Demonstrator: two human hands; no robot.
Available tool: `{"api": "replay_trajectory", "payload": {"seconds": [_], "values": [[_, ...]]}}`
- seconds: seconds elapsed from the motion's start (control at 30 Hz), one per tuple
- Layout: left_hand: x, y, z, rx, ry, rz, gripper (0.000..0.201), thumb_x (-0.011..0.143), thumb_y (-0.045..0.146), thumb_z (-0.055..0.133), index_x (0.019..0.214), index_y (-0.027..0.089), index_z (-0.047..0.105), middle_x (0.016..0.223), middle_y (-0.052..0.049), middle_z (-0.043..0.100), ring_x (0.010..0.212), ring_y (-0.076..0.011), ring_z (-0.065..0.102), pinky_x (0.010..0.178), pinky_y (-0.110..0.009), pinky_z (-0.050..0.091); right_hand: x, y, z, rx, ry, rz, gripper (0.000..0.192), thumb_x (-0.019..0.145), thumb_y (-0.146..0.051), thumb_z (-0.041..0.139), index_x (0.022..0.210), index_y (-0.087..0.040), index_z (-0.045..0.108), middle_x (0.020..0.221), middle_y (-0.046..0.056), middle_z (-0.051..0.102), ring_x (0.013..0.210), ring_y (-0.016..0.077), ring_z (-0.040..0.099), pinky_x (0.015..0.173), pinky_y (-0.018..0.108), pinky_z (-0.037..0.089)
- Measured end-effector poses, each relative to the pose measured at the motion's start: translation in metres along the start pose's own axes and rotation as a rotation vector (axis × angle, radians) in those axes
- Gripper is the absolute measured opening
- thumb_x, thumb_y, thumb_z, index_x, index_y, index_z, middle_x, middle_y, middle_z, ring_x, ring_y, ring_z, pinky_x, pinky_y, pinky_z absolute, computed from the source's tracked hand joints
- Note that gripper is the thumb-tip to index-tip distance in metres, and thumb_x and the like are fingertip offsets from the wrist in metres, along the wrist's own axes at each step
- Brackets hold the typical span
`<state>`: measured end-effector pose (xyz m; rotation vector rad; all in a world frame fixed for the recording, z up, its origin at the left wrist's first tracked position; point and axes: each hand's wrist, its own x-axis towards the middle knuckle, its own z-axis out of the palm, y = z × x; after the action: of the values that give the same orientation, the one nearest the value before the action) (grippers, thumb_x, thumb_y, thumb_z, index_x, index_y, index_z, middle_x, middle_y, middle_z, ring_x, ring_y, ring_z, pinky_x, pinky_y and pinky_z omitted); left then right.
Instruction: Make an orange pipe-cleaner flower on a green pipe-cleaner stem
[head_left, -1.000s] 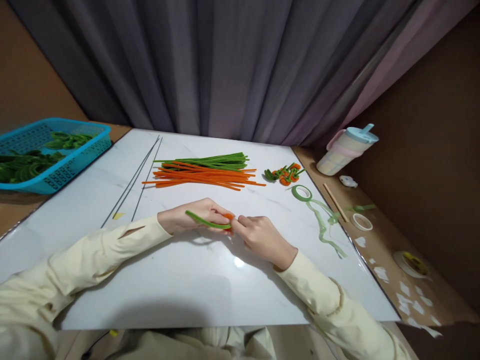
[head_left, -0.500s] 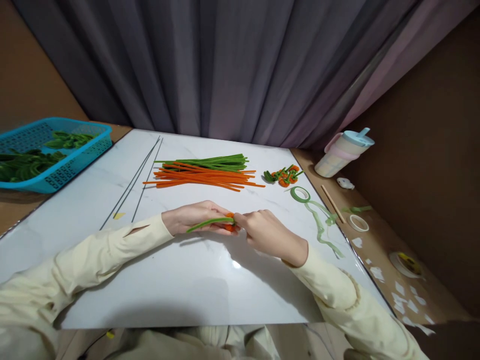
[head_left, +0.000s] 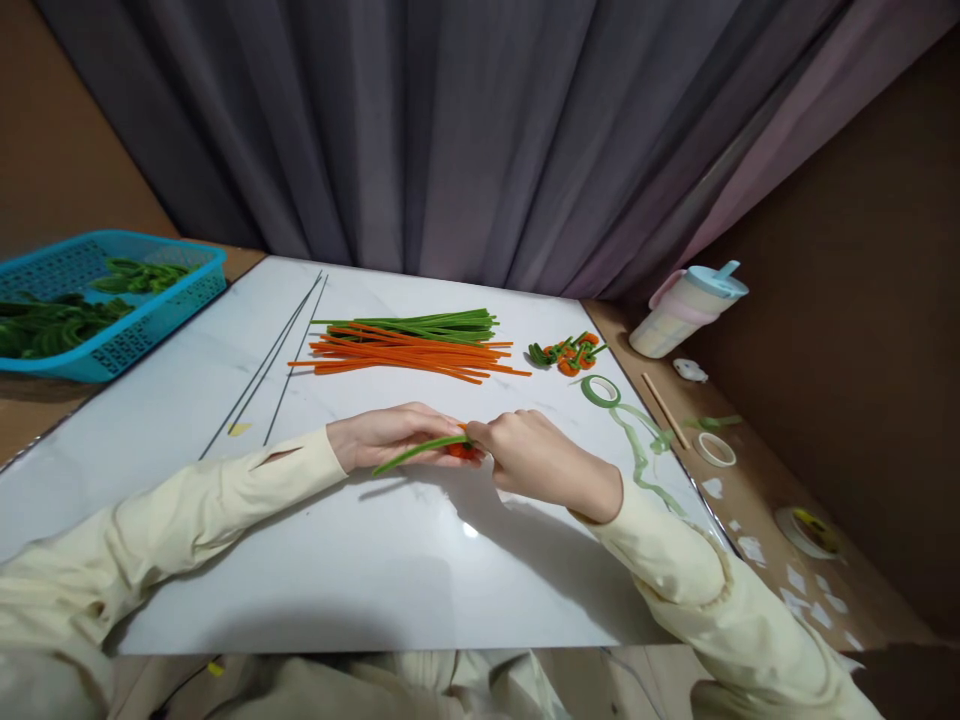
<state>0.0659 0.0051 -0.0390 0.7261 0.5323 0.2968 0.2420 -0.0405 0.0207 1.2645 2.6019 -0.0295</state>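
Between my two hands, just above the white tabletop, is a small orange pipe-cleaner flower [head_left: 463, 450] with a green pipe cleaner [head_left: 409, 456] sticking out toward the lower left. My left hand [head_left: 409, 435] is closed around the orange flower from the left. The fingers of my right hand [head_left: 529, 455] pinch at the green piece where it meets the orange; their tips are partly hidden. Beyond my hands lie a bundle of orange pipe cleaners [head_left: 405, 358] and a bundle of green pipe cleaners [head_left: 442, 323]. Several finished-looking orange and green pieces [head_left: 574, 355] are heaped to the right.
A blue basket [head_left: 161, 318] with green leafy pieces stands at the left. Thin dark wires [head_left: 270, 370] lie nearer. On the right are green floral tape [head_left: 601, 391], a wooden stick [head_left: 665, 410], a white tape roll [head_left: 715, 449], paper scraps [head_left: 752, 550] and a tumbler [head_left: 686, 310].
My right hand has turned slightly over the flower, and its fingers now cover more of the join. The green pipe cleaner tilts a little more steeply. My left hand stays almost in place.
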Motion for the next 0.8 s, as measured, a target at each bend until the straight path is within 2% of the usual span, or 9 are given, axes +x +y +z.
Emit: {"api": "replay_trajectory", "payload": {"seconds": [0.13, 0.4, 0.6, 0.8], "values": [[0.001, -0.001, 0.001, -0.070, -0.004, 0.025, 0.013, 0.077, 0.009, 0.060, 0.086, 0.001, 0.065, 0.093, -0.015, 0.069, 0.091, -0.0206, 0.065, 0.090, -0.028, 0.047, 0.002, -0.001, -0.002, -0.032, 0.011, -0.019, 0.018, 0.079, -0.015, 0.048, 0.092, -0.016, 0.060, 0.067, 0.007, 0.063, 0.061, 0.0197, 0.059, 0.050, 0.026, 0.024], [0.000, -0.001, 0.000, -0.126, -0.028, 0.064, 0.013, 0.079, 0.005, 0.054, 0.086, 0.002, 0.064, 0.093, -0.014, 0.068, 0.094, -0.0209, 0.064, 0.084, -0.028, 0.051, 0.005, -0.004, -0.008, -0.062, -0.008, -0.021, 0.019, 0.072, -0.011, 0.049, 0.086, -0.015, 0.060, 0.063, 0.006, 0.062, 0.057, 0.0192, 0.058, 0.048, 0.026, 0.022], [0.004, -0.008, -0.008, -0.097, -0.116, 0.088, 0.020, 0.074, 0.001, 0.059, 0.092, 0.001, 0.065, 0.093, -0.013, 0.069, 0.095, -0.0202, 0.064, 0.095, -0.030, 0.045, 0.006, -0.004, -0.016, -0.041, -0.057, -0.015, 0.014, 0.072, -0.010, 0.049, 0.082, -0.014, 0.060, 0.063, 0.006, 0.061, 0.055, 0.0156, 0.056, 0.047, 0.025, 0.019], [0.007, -0.014, -0.013, 0.006, -0.105, 0.080, 0.026, 0.069, -0.001, 0.063, 0.094, 0.006, 0.066, 0.094, -0.010, 0.069, 0.089, -0.0152, 0.066, 0.090, -0.021, 0.046, 0.009, -0.002, -0.022, 0.005, -0.119, -0.051, 0.017, 0.072, -0.013, 0.049, 0.081, -0.014, 0.063, 0.064, 0.006, 0.062, 0.056, 0.0166, 0.057, 0.047, 0.025, 0.022]]}}
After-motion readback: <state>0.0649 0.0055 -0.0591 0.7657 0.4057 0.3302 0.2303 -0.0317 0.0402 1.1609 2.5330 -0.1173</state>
